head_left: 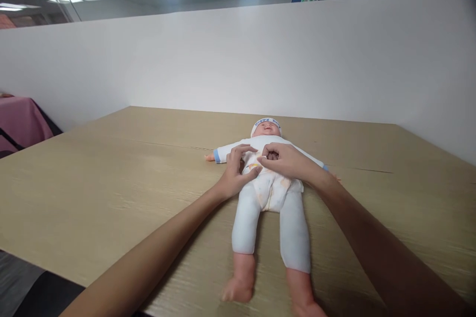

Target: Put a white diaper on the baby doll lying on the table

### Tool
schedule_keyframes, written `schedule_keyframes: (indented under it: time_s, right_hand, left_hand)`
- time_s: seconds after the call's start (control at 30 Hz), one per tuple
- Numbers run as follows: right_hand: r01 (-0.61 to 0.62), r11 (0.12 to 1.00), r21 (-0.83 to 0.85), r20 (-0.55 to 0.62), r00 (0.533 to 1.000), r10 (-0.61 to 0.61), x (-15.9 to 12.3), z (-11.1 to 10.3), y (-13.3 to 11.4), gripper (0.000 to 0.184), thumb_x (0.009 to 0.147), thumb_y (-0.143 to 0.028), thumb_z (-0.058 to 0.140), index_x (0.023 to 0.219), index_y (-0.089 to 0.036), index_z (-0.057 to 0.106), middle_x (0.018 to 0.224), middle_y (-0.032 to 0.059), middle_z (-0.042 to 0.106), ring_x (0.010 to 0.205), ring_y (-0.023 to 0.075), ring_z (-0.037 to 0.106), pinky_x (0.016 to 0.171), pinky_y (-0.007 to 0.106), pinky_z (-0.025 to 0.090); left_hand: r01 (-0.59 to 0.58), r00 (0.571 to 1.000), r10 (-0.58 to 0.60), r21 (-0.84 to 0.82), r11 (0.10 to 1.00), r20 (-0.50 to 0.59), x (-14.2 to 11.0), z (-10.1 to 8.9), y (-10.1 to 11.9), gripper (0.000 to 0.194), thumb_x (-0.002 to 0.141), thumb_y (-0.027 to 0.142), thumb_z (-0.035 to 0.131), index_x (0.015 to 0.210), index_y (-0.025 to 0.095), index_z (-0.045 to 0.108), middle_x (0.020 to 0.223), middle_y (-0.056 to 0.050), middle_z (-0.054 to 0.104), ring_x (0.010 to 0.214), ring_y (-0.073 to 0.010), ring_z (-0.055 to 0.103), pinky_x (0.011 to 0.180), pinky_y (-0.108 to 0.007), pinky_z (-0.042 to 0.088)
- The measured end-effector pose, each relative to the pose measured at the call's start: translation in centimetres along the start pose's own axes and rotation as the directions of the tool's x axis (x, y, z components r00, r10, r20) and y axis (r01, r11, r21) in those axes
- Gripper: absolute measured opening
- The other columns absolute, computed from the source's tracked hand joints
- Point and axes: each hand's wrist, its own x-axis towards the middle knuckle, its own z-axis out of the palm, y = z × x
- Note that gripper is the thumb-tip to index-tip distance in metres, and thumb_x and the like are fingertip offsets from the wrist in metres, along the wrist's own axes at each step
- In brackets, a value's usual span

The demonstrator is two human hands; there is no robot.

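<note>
A baby doll (245,228) in white clothes with blue cuffs and a printed headband lies on its back, feet toward me. Around its hips is a white diaper (273,190) with pale orange and yellow prints, over the white leggings. My left hand (240,168) rests at the diaper's left side, fingers and thumb apart. Above the diaper's front waist, my right hand (284,159) is closed, its curled fingers and thumb at the diaper's upper edge. The exact bit between those fingertips is mostly hidden by the hand.
The doll lies on a wide wood-coloured table (148,173) with thin seams in its top. A white partition (223,59) rises behind the table. Beyond the left edge is a pink cloth-covered object (24,121).
</note>
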Motion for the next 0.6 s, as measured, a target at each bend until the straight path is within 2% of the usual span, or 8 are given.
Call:
schedule_keyframes:
  time_s: [0.07,0.17,0.27,0.37,0.43,0.53,0.6]
  right_hand:
    - [-0.02,1.0,-0.017,-0.032,0.999,0.02,-0.1,0.2,0.2,0.029,0.089,-0.047,0.067,0.074,-0.024,0.059,0.071,-0.0026,0.059,0.068,0.0172,0.052,0.062,0.032,0.035]
    - [-0.044,0.999,-0.008,-0.114,0.993,0.043,-0.3,0.6,0.7,0.028,0.088,-0.051,0.072,0.092,-0.024,0.063,0.085,-0.0005,0.067,0.077,0.0192,0.059,0.067,0.032,0.043]
    - [-0.023,0.999,0.032,-0.147,0.989,0.027,-0.6,0.9,1.2,0.023,0.091,-0.04,0.068,0.106,-0.024,0.061,0.097,0.0014,0.069,0.083,0.0199,0.063,0.072,0.032,0.048]
    - [0.029,0.999,0.03,-0.18,0.983,-0.023,-0.8,1.2,1.0,0.014,0.093,-0.028,0.059,0.106,-0.024,0.062,0.102,0.0032,0.067,0.087,0.0205,0.063,0.077,0.034,0.05]
    - [0.057,0.998,-0.004,-0.257,0.965,-0.056,-1.3,1.3,0.2,0.016,0.093,-0.022,0.052,0.105,-0.024,0.062,0.107,0.0057,0.065,0.091,0.022,0.063,0.082,0.037,0.051]
    - [0.106,0.994,-0.039,-0.376,0.92,-0.112,-3.9,1.6,-1.9,0.017,0.094,-0.019,0.05,0.105,-0.024,0.062,0.114,0.01,0.065,0.098,0.0271,0.064,0.087,0.042,0.052]
    - [0.167,0.985,-0.041,-0.381,0.909,-0.17,-6.8,2.1,-3.3,0.013,0.097,-0.022,0.054,0.106,-0.027,0.063,0.113,0.011,0.068,0.101,0.0307,0.065,0.089,0.045,0.053]
  left_hand:
    - [-0.013,1.0,0.013,0.007,1.0,-0.02,-0.1,0.0,0.1,0.038,0.097,0.043,0.073,0.13,0.029,0.06,0.158,-0.009,0.05,0.148,-0.0294,0.044,0.122,-0.046,0.037]
    - [0.002,1.0,-0.001,0.006,1.0,-0.019,-0.3,0.0,0.2,0.03,0.098,0.042,0.073,0.124,0.029,0.064,0.158,-0.009,0.052,0.151,-0.0293,0.042,0.128,-0.048,0.031]
    - [0.0,1.0,0.0,0.028,1.0,-0.007,-0.4,0.0,0.1,0.026,0.099,0.04,0.073,0.122,0.03,0.069,0.159,-0.007,0.052,0.153,-0.0299,0.04,0.131,-0.05,0.025]
    - [0.002,1.0,-0.003,0.075,0.997,0.014,-0.2,-0.2,0.1,0.025,0.1,0.04,0.071,0.123,0.031,0.073,0.162,-0.006,0.05,0.155,-0.031,0.037,0.132,-0.052,0.021]
    - [-0.002,0.999,-0.002,0.118,0.993,0.035,-0.1,-0.5,0.7,0.027,0.102,0.041,0.069,0.126,0.033,0.075,0.165,-0.006,0.048,0.157,-0.0323,0.034,0.132,-0.053,0.021]
    - [-0.036,0.997,0.021,0.232,0.972,0.068,-0.4,-1.3,2.5,0.03,0.107,0.042,0.06,0.133,0.038,0.075,0.171,-0.003,0.041,0.158,-0.035,0.029,0.13,-0.056,0.02]
    - [-0.08,0.996,0.065,0.281,0.956,0.062,-1.2,-1.8,4.2,0.035,0.11,0.041,0.052,0.14,0.04,0.07,0.172,-0.002,0.042,0.156,-0.0342,0.032,0.128,-0.056,0.02]
